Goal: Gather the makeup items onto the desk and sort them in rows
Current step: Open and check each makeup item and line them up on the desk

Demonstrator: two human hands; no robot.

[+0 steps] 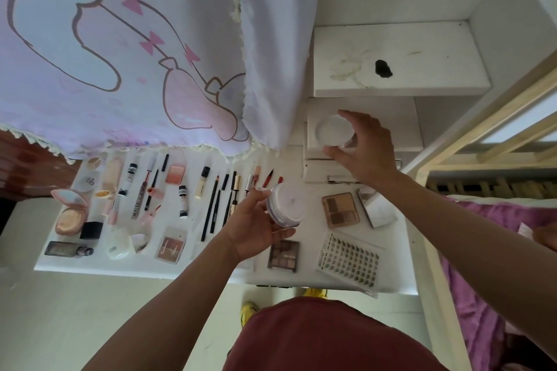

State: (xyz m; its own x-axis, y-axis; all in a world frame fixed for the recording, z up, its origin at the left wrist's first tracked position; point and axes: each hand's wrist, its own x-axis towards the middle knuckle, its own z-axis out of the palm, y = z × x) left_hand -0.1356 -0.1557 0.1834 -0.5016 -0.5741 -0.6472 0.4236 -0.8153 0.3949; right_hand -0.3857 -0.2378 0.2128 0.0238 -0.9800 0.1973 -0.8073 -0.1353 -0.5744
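Note:
My left hand [256, 227] grips a round clear powder jar [286, 205] above the white desk [211, 266]. Higher up, over the lowest white step [401, 117], my right hand [369, 147] holds a second round white jar [333, 131] between thumb and fingers. Across the desk lie rows of makeup: pencils and liners [215, 205], small tubes and bottles [182, 200], a pink blush [175, 173], an open pink compact [70, 214], brown eyeshadow palettes [340, 208] [284, 254], a lash tray [349, 262] and a white square case [378, 209].
A pink and lilac cartoon curtain [126, 48] hangs over the desk's far edge. White steps [398, 57] rise at the right, beside a wooden bed frame [482, 135] and purple bedding [482, 250]. Yellow shoes [250, 309] show on the floor below the desk.

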